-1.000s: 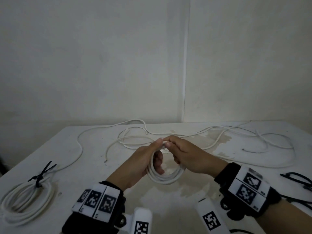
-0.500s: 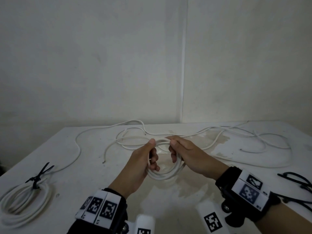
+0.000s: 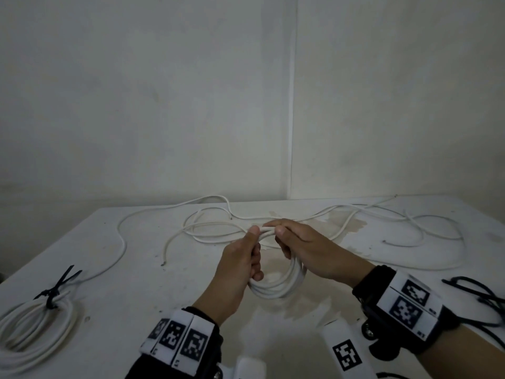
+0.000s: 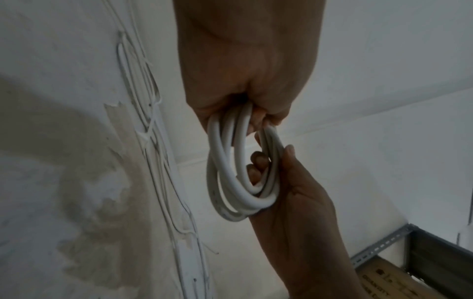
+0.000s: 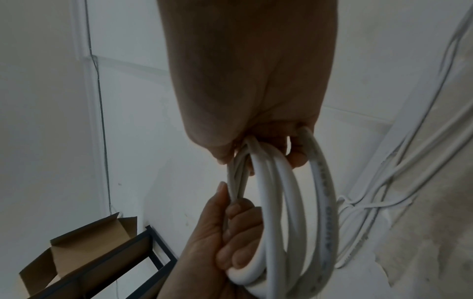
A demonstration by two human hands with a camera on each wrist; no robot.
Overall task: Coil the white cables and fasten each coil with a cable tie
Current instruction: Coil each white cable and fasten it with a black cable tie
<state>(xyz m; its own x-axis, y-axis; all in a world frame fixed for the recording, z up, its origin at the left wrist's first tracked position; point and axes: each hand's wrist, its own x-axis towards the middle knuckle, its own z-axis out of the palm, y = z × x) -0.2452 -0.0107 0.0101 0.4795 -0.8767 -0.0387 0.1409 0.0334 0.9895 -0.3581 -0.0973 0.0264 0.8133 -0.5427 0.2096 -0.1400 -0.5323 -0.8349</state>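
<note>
Two hands hold one small coil of white cable (image 3: pixel 276 285) above the middle of the white table (image 3: pixel 131 283). The left hand (image 3: pixel 240 265) has its fingers curled round the coil's left side, thumb pressed on the top of the loops. The right hand (image 3: pixel 308 248) pinches the same loops at the top, thumb and fingers closed on them just beside the left thumb; the left wrist view shows its fingers (image 4: pixel 256 161) hooked through the ring. The coil hangs down between both palms, several turns thick.

Beyond the coil, toward the wall, loose white cable (image 3: pixel 355 214) trails across the table in wide, untidy bends, and one cut end (image 3: pixel 164 262) lies left of the coil. Far left of the coil, at the table's near edge, a finished coil (image 3: pixel 32 332) lies flat, bound by a black cable tie (image 3: pixel 52 294) whose tail sticks up. Far right of the held coil, near the table's right edge, lie more black cable ties (image 3: pixel 475 288).
</note>
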